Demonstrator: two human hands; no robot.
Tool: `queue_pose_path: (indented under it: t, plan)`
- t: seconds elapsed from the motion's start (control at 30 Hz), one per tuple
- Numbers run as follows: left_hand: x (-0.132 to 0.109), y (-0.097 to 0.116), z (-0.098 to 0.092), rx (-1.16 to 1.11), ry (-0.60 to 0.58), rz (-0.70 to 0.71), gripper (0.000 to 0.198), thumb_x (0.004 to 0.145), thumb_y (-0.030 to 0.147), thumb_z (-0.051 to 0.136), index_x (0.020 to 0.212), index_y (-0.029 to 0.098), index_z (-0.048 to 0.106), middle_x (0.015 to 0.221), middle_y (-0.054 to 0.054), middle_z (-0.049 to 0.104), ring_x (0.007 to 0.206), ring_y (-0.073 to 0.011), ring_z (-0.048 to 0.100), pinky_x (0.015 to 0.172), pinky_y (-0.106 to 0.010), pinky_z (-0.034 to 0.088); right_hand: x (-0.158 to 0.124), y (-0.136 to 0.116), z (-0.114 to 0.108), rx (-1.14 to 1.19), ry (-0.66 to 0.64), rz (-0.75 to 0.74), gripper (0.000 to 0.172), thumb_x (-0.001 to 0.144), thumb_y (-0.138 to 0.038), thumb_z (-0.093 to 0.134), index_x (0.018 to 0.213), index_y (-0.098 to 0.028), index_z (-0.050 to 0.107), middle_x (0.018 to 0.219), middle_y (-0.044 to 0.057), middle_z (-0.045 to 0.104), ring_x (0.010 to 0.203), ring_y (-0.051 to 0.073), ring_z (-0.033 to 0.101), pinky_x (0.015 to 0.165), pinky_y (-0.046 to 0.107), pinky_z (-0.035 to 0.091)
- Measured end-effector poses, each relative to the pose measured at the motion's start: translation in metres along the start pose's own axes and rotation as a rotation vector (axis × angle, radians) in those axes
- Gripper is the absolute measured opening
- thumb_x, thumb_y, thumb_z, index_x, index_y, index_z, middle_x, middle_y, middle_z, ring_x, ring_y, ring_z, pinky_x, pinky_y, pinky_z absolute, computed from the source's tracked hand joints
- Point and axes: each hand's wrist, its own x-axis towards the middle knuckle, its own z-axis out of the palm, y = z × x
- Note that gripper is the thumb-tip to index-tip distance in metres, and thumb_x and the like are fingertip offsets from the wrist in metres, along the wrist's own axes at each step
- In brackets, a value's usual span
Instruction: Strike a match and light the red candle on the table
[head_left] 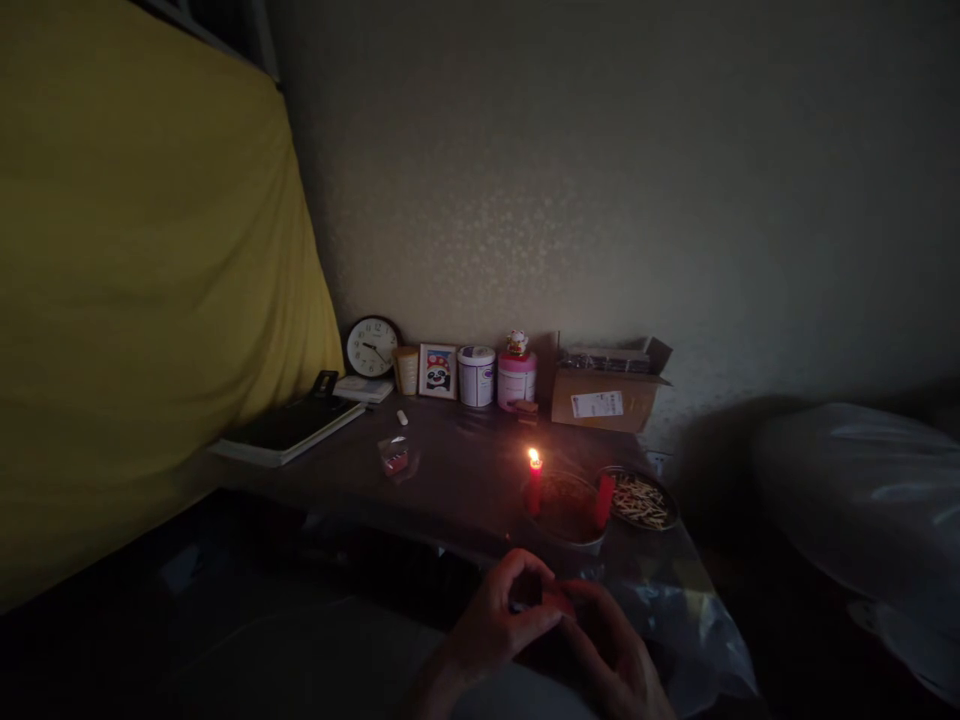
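In the dim light, my left hand and my right hand meet at the near edge of the table. Their fingertips are closed on a small dark-reddish object, mostly hidden and too dark to name. Just beyond them is a round dish. At its left side a red candle burns upright. An unlit red candle or red strip leans at its right side. Behind and right of it sits a round tray heaped with matchsticks.
Against the wall stand a clock, a yellow cup, a panda picture, a white tin, a pink tin topped by a figurine, and a cardboard box. A small red packet lies left, near a black-covered book.
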Motion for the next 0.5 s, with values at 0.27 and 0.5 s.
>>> queue_pose_path:
  t: [0.27, 0.5]
  plan:
    - [-0.0001, -0.0046, 0.0003, 0.014, -0.004, -0.013, 0.021, 0.073, 0.023, 0.062, 0.092, 0.018, 0.055, 0.082, -0.001, 0.06, 0.079, -0.0148, 0.055, 0.07, -0.025, 0.04, 0.0, -0.0012, 0.0037, 0.088, 0.008, 0.064, 0.042, 0.074, -0.056, 0.056, 0.1, -0.022, 0.058, 0.093, 0.005, 0.068, 0.088, 0.022, 0.064, 0.073, 0.027, 0.052]
    - [0.0007, -0.008, 0.0013, -0.04, -0.031, -0.033, 0.023, 0.074, 0.027, 0.062, 0.093, 0.018, 0.054, 0.079, 0.001, 0.058, 0.076, -0.0135, 0.053, 0.068, -0.024, 0.039, -0.0028, -0.0092, 0.0048, 0.222, 0.003, 0.1, 0.039, 0.074, -0.055, 0.055, 0.095, -0.022, 0.06, 0.088, 0.004, 0.068, 0.085, 0.022, 0.064, 0.072, 0.027, 0.052]
